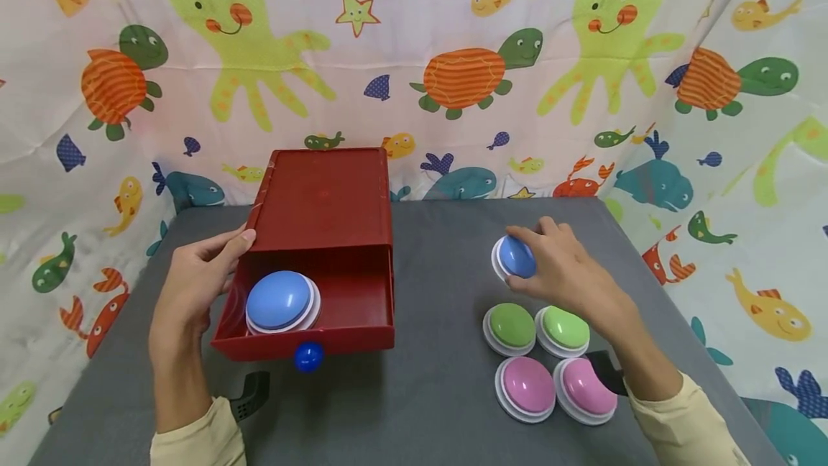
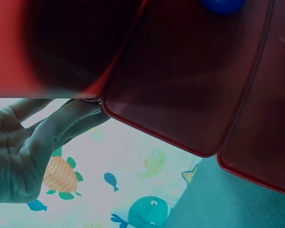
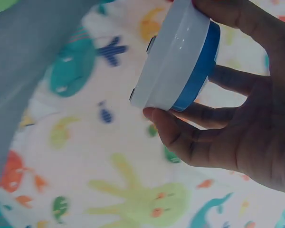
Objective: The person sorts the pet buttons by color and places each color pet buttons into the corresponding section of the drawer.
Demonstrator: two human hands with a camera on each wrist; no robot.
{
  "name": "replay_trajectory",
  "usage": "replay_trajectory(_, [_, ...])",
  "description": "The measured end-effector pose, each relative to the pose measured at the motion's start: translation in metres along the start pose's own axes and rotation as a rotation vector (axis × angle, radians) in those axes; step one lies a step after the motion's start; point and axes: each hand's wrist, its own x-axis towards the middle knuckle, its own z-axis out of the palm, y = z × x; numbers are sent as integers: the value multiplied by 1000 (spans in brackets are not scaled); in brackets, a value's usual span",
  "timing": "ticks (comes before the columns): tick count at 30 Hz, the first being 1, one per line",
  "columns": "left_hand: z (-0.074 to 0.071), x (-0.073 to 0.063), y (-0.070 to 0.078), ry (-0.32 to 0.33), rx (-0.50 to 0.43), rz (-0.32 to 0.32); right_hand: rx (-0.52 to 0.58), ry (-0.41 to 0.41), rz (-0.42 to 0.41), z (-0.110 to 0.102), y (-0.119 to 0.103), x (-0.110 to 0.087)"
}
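Fingers, right hand (image 1: 578,279): bent about the rim of 1 blue light (image 1: 517,257), thumb opposing, spread only as wide as the light. Light tilted, held clear of the table (image 1: 433,394), beyond the green pair.

Fingers, left hand (image 1: 197,279): nearly straight, resting at the left edge of the red box (image 1: 323,200); how hard they press, I cannot tell from where I stand.

Step in hand, by my reading: moving blue lights into storage, left hand steadying the box.

Pink lights (image 1: 528,384): 2, white bases, side by side on the grey table.

Green lights (image 1: 512,325): 2, same make, just beyond the pink.

Drawer (image 1: 356,300): 1, red, pulled out; blue knob (image 1: 309,357) on its front. Holds 1 larger-looking blue light (image 1: 279,300) at left; right part bare. Next move seems to call for carrying the held light leftward, levelling it over the front wall and lowering it into that bare part, without knocking its neighbour.

Box body: behind the drawer, top closed.

Curtain (image 1: 388,117): white, printed with sea animals, hung behind everything.
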Motion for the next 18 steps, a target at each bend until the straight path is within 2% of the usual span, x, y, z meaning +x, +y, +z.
replay_trajectory(8, [0,-1,0,14,-2,16,78,31,-88,-27,-60,-11])
replay_trajectory(13, [0,-1,0,9,-2,7,110,63,-231,-34,-98,-6])
replay_trajectory(18, [1,-1,-1,7,-5,3,147,36,-343,-33,-133,1])
